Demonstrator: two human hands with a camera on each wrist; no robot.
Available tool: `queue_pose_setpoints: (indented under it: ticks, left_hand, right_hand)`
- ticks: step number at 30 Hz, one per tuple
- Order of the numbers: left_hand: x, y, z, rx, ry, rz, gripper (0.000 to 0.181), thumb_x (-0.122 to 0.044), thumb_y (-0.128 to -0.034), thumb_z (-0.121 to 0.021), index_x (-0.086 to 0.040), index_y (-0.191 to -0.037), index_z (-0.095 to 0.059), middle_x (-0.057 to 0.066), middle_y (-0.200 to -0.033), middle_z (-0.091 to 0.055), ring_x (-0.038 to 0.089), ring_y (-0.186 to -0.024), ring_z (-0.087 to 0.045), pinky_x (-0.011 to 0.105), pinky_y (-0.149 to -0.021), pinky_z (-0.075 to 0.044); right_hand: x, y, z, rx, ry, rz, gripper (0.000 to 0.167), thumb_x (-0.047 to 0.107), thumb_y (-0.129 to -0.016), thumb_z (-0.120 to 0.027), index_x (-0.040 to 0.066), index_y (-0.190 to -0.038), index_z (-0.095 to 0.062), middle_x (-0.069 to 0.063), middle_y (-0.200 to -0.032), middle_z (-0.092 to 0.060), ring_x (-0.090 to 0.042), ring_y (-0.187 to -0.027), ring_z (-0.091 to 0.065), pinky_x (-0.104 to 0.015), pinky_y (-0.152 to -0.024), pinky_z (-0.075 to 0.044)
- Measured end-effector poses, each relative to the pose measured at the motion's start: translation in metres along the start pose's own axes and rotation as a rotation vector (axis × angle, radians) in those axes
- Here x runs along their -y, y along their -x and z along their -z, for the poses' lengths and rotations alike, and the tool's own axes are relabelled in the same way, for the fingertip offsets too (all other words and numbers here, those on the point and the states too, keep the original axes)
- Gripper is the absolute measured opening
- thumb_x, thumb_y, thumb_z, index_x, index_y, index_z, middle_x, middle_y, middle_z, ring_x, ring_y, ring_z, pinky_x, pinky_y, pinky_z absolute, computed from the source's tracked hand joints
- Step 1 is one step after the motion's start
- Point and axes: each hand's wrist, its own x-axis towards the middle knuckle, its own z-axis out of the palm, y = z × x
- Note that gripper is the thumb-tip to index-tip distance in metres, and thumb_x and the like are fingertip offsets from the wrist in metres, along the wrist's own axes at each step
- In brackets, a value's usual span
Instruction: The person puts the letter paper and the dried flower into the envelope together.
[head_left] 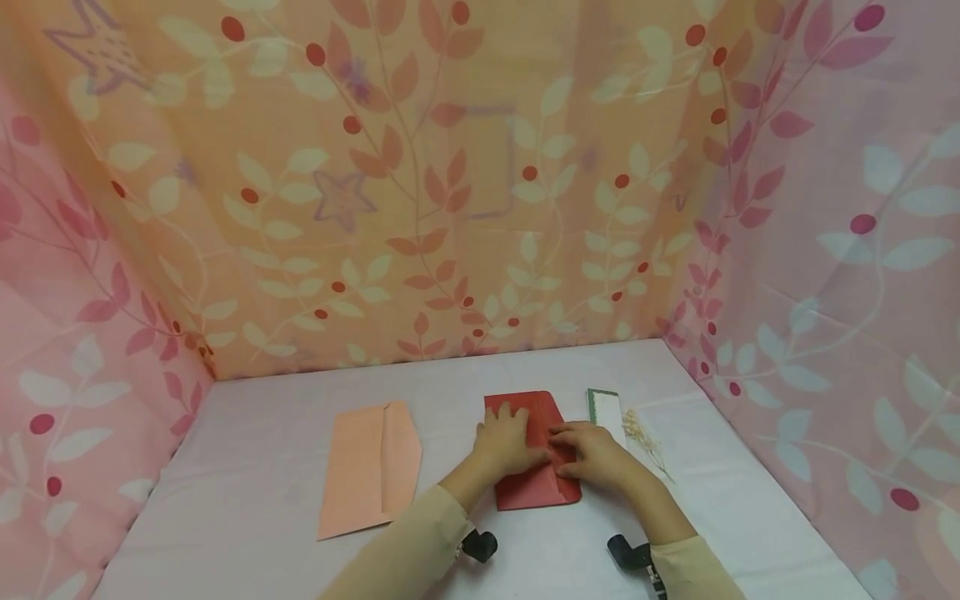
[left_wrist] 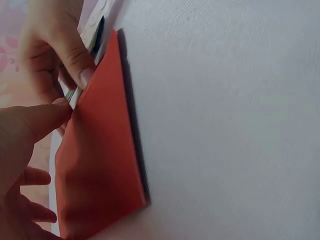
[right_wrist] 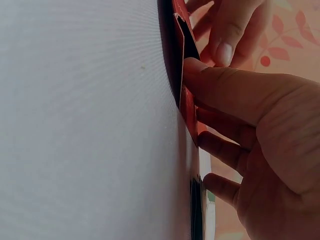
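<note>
A red envelope (head_left: 525, 493) lies on the white table, its flap side toward the right. My left hand (head_left: 504, 442) rests on the envelope with its fingers spread. At the flap side, my right hand (head_left: 600, 457) pinches the envelope's edge between thumb and curled fingers. The right wrist view shows a dark gap at the envelope's mouth (right_wrist: 187, 107), with the right thumb (right_wrist: 215, 82) beside it. In the left wrist view, both thumbs are close together at the raised edge of the envelope (left_wrist: 105, 150). Its inside is mostly hidden.
A peach envelope (head_left: 354, 467) with its flap unfolded lies to the left. Behind the right hand are a white card with a green border (head_left: 607, 407) and a dried flower sprig (head_left: 637, 432). Patterned curtains (head_left: 420, 183) surround the table at the back and sides.
</note>
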Motion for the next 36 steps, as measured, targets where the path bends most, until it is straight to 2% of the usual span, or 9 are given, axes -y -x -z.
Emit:
queue_pose_setpoints:
  ticks: [5, 8, 13, 20, 28, 33, 36]
  left_hand:
    - [-0.008, -0.002, -0.009, -0.015, -0.029, 0.060, 0.086, -0.073, -0.0771, -0.072, -0.014, -0.138, -0.055, 0.019, -0.138, -0.052, 0.048, -0.134, -0.044, 0.064, -0.103, -0.043]
    - [-0.012, -0.001, -0.011, -0.013, -0.046, 0.085, 0.088, -0.073, -0.0771, -0.071, -0.014, -0.140, -0.054, 0.021, -0.144, -0.050, 0.051, -0.137, -0.041, 0.065, -0.107, -0.040]
    - [-0.021, -0.001, -0.010, -0.003, -0.035, 0.121, 0.086, -0.065, -0.0794, -0.073, -0.014, -0.146, -0.051, 0.024, -0.152, -0.045, 0.058, -0.141, -0.035, 0.068, -0.111, -0.035]
    - [-0.030, -0.002, -0.007, -0.001, 0.030, 0.150, 0.079, -0.057, -0.0813, -0.072, -0.016, -0.146, -0.050, 0.023, -0.155, -0.043, 0.061, -0.142, -0.031, 0.072, -0.108, -0.036]
    - [-0.022, 0.005, -0.003, 0.004, 0.144, 0.136, 0.070, -0.050, -0.0894, -0.063, -0.028, -0.154, -0.046, 0.024, -0.158, -0.038, 0.063, -0.143, -0.027, 0.077, -0.106, -0.033]
    - [-0.012, 0.015, 0.002, 0.002, 0.181, 0.106, 0.051, -0.043, -0.0931, -0.057, -0.024, -0.141, -0.058, 0.025, -0.159, -0.038, 0.064, -0.143, -0.028, 0.078, -0.105, -0.033]
    - [-0.005, 0.021, 0.004, -0.001, 0.182, 0.065, 0.049, -0.044, -0.0912, -0.061, -0.023, -0.135, -0.059, 0.025, -0.157, -0.040, 0.064, -0.142, -0.030, 0.076, -0.105, -0.036]
  right_hand:
    - [-0.002, 0.001, -0.002, 0.007, -0.039, -0.024, 0.047, 0.022, -0.083, -0.085, 0.008, -0.126, -0.072, -0.006, -0.138, -0.064, -0.031, -0.133, -0.055, -0.053, -0.111, -0.043]
    - [-0.002, 0.002, -0.001, 0.011, -0.052, -0.023, 0.047, 0.021, -0.083, -0.085, 0.007, -0.126, -0.072, -0.006, -0.139, -0.064, -0.031, -0.134, -0.055, -0.054, -0.112, -0.042]
    - [-0.003, 0.003, 0.000, 0.010, -0.049, -0.007, 0.048, 0.020, -0.083, -0.084, 0.007, -0.127, -0.071, -0.006, -0.140, -0.063, -0.031, -0.134, -0.055, -0.054, -0.112, -0.042]
    - [-0.008, 0.003, -0.003, -0.012, -0.057, -0.002, 0.046, 0.024, -0.085, -0.083, 0.010, -0.127, -0.072, -0.004, -0.141, -0.064, -0.030, -0.134, -0.055, -0.054, -0.112, -0.043]
    - [-0.004, 0.004, -0.007, -0.013, -0.075, -0.008, 0.048, 0.024, -0.084, -0.083, 0.011, -0.129, -0.071, -0.004, -0.139, -0.064, -0.030, -0.133, -0.055, -0.058, -0.110, -0.042]
    - [0.004, 0.001, -0.007, 0.032, -0.087, -0.040, 0.048, 0.025, -0.085, -0.082, 0.013, -0.130, -0.071, -0.003, -0.143, -0.062, -0.029, -0.135, -0.052, -0.059, -0.112, -0.039]
    - [0.008, 0.001, -0.008, 0.044, -0.088, -0.041, 0.049, 0.027, -0.085, -0.082, 0.012, -0.131, -0.070, -0.003, -0.143, -0.061, -0.029, -0.136, -0.052, -0.059, -0.112, -0.039]
